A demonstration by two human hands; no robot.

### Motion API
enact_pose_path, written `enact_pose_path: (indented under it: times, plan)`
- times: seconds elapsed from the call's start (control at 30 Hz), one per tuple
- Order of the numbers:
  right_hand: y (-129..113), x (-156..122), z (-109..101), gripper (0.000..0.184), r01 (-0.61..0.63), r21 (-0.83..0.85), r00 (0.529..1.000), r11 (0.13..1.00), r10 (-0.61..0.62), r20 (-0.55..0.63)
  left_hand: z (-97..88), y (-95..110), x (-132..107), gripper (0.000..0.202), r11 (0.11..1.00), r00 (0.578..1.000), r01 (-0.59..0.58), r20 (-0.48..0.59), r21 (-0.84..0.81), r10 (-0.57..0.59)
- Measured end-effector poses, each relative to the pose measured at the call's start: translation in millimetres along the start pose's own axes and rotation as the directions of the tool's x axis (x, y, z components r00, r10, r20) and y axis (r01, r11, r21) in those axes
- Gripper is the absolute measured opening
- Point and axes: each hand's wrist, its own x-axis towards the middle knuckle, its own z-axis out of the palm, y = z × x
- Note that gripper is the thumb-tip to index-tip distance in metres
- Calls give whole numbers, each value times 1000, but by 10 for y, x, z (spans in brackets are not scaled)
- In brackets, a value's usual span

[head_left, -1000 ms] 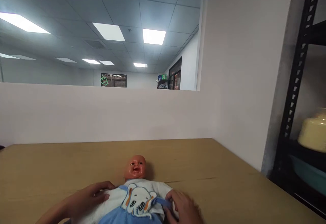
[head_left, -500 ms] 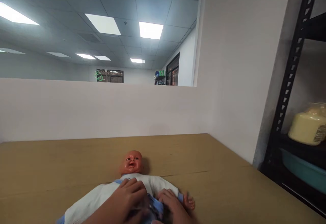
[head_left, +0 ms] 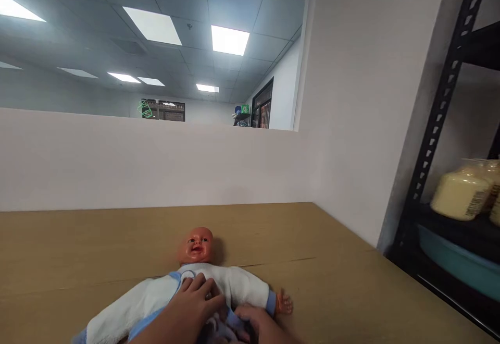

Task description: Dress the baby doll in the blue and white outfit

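A baby doll lies face up on the wooden table, its head toward the wall. It wears a white top with blue trim, both sleeves spread out. My left hand rests on the doll's chest, fingers bent over the front of the garment. Close by on the right, my right hand has its fingers curled at the blue edge of the garment near the doll's side. Between the hands is a bluish patterned cloth, partly hidden by them. The lower body is out of frame.
The wooden table meets a low white wall at the back and a taller wall on the right. Beyond the table's right edge stands a black metal rack with cream-coloured jars and a teal basin.
My right hand has shifted slightly down and left, and more of the patterned cloth and blue trim shows. The whole view has turned a little to the right.
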Motion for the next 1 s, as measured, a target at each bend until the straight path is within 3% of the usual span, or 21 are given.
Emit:
enact_pose_path:
  times: [0.13,0.23,0.33,0.43,0.53,0.67,0.77,0.83,0.93,1.0]
  plan:
    - [-41,101,-27,71,88,160,994,983,-97,52,-17,-5,-82,34,990,997,-59,-56,-129,52]
    - [-78,167,31,69,158,240,987,958,-160,-9,150,-121,34,19,966,991,-25,-130,-258,-10]
    - [-71,212,97,55,212,228,977,950,-201,-71,356,-229,186,20,965,968,57,-222,-255,-116]
    - [-69,206,98,44,245,59,960,968,-233,-156,447,-242,246,10,980,955,84,-268,-181,-132]
    - [-105,172,29,34,241,-136,929,961,-269,-255,408,-206,250,30,992,943,70,-316,-110,-101]
    - [-168,166,-73,17,236,-259,920,937,-301,-251,300,-211,296,45,996,941,-1,-338,-89,-29]
    - [-226,154,-127,9,215,-355,912,910,-317,-260,237,-255,357,38,992,949,-85,-313,-98,50]
    - [-283,126,-192,10,224,-469,884,854,-381,-272,200,-272,406,24,989,951,-108,-299,-98,74]
    - [-369,65,-407,17,232,-658,812,717,-516,-275,150,-247,500,22,995,960,-84,-274,-60,65]
    - [-387,23,-628,33,232,-709,808,666,-538,-240,129,-201,573,17,997,966,-79,-248,-22,72]
